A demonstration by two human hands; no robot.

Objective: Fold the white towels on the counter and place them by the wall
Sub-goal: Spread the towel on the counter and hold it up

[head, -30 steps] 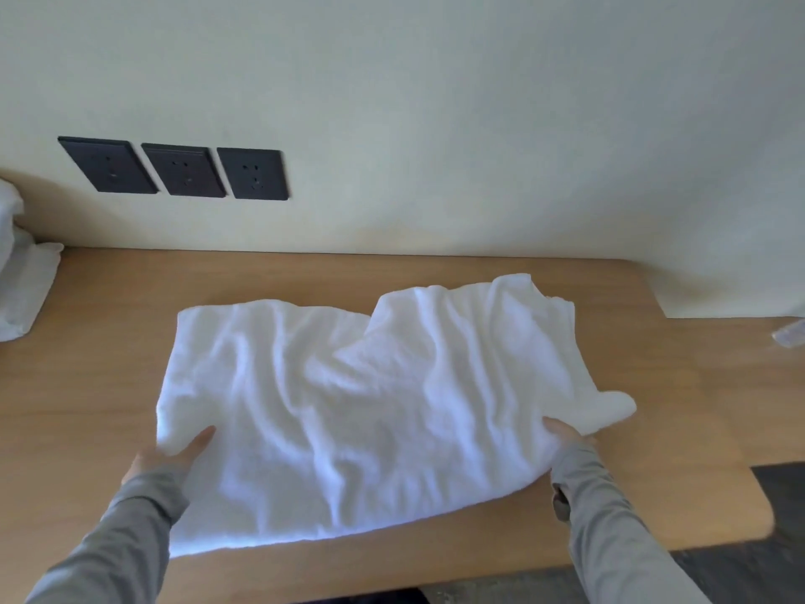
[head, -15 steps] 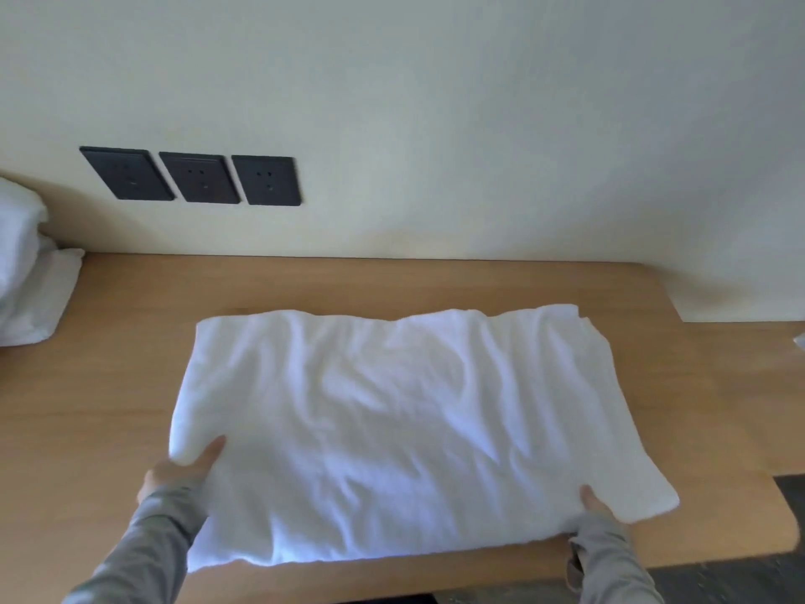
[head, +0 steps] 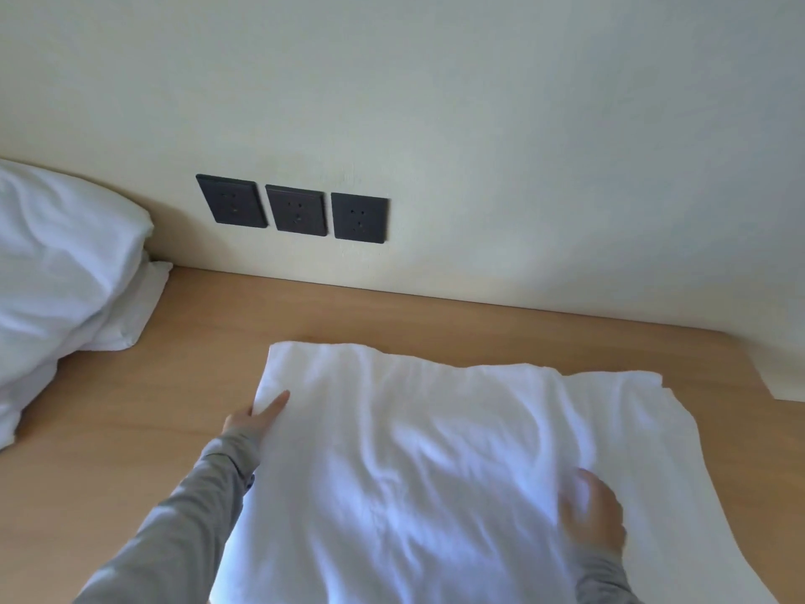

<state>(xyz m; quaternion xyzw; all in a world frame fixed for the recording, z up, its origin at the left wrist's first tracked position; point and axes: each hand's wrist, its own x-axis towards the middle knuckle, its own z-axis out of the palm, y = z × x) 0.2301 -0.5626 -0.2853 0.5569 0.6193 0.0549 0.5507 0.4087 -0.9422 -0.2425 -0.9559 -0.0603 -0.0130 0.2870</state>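
Note:
A white towel (head: 414, 451) lies spread and wrinkled on the wooden counter (head: 183, 342), reaching past the bottom of the view. My left hand (head: 255, 418) pinches its left edge near the far left corner, thumb on top. My right hand (head: 592, 516) rests on the towel's right part with fingers curled into the cloth; it is blurred. A lower layer of the towel shows beyond it at the right (head: 631, 407).
A pile of white towels (head: 65, 276) sits at the left against the wall. Three dark wall sockets (head: 296, 209) are above the counter's back edge. A white sheet-like thing (head: 779, 381) lies at the far right.
The view has swung left and closer. My left hand has slid up the towel's left edge towards the wall. My right hand has moved from the near right corner onto the towel.

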